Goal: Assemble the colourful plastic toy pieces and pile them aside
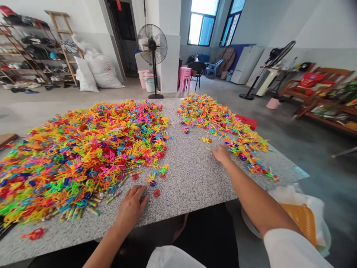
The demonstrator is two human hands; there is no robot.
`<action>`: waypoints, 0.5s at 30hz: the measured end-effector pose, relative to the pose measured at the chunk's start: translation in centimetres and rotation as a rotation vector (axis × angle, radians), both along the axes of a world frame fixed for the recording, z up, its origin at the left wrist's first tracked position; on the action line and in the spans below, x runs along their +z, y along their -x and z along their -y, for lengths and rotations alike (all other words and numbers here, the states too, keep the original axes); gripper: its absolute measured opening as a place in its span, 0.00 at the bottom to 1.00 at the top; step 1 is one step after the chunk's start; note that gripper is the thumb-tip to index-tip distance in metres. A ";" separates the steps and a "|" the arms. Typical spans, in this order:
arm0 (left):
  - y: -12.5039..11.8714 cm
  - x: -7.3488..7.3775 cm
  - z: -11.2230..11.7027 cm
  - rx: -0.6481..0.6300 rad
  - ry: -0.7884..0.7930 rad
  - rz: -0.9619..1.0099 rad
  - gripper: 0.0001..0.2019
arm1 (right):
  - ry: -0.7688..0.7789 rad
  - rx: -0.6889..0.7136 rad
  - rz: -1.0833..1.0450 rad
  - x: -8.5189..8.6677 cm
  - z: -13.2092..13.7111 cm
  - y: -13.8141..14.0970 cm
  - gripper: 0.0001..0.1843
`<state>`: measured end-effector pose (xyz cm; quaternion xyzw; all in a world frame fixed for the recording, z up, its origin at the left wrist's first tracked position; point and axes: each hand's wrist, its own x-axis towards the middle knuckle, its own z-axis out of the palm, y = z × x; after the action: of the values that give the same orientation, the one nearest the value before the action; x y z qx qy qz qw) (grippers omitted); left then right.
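Multicoloured looped plastic pieces (97,149) lie on the speckled grey stone-like worktop (189,186) in two heaps, a broad one on the left and a smaller one on the right; the bare strip between them seems meant to prevent mixing and give the hands room. Nearest, a loose red looped piece (37,233) lies by the front edge, apart from the left heap. The left hand (131,204) rests beside that heap, its grip loose, thumb apart from curved fingers with nothing visible between, probably to steady the body while the other arm is extended. Just beyond its fingertips, a flat round red piece (156,193) lies alone. Farther out, the right hand (222,153) is low near the smaller heap, a thin yellow patterned stick (208,149) at its fingertips; whether that grip is clamped on it, I cannot tell. Behind the worktop, a black pedestal fan (152,45) faces this way, likely for cooling.
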<state>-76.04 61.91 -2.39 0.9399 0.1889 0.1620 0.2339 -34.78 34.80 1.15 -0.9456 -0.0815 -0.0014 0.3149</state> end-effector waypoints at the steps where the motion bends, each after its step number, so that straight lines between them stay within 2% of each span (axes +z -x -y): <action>1: -0.1 0.1 0.0 0.003 0.008 -0.012 0.17 | 0.049 0.006 0.002 -0.3 -0.8 0.2 0.14; 5: -0.4 1.0 -0.3 0.012 0.103 -0.051 0.15 | 0.134 0.038 -0.026 -1.6 -2.9 2.9 0.13; 8: -1.4 1.7 -1.5 0.081 0.150 -0.014 0.17 | 0.100 0.219 0.018 -3.4 -4.1 6.9 0.11; 11: -3.6 2.7 -3.1 0.179 0.081 -0.018 0.17 | -0.080 0.425 0.013 -4.8 -5.2 12.4 0.09; 15: -7.9 4.0 -3.8 0.144 -0.053 -0.137 0.18 | -0.349 0.483 -0.182 -4.8 -6.7 19.4 0.12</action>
<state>-68.16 65.72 1.61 0.9386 0.2672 0.1186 0.1831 -54.22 41.51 -3.66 -0.8268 -0.2740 0.1443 0.4697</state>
